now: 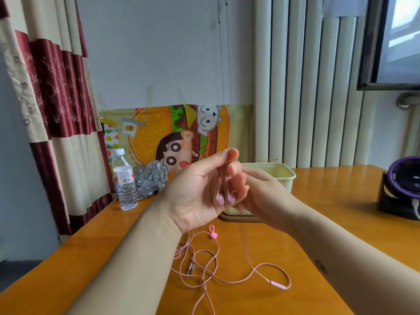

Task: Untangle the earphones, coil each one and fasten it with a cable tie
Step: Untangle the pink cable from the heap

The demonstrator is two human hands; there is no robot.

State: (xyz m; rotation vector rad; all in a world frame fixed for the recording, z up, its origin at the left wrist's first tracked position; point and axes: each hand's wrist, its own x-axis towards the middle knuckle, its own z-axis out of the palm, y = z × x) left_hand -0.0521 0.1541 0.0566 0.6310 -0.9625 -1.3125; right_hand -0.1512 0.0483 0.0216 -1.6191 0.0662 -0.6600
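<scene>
**Earphones (190,268) partly lifted, mostly loose on the table**

The pink earphones are split between the hands and the orange wooden table (336,208). Most of the cord lies in loose, overlapping loops on the tabletop in front of the person, with the small control piece (278,285) at the right end of one curve. A pink cable tie (213,233) rests on the table just beyond the loops, apart from both hands.

The left hand (197,189) is raised above the table with its palm turned towards the camera. Its fingers are curled round two thin strands that run down to the two earbuds (219,198), which hang side by side near the heel of the palm. The right hand (261,192) is just behind it, back turned to the camera; its fingertips are hidden by the left hand, so I cannot tell what it grips, if anything.

Behind the hands stands a pale green tub (281,176). At the far left of the table are a water bottle (125,180) and a crumpled plastic bag (151,178), with a cartoon cushion (159,128) propped against the wall.
</scene>
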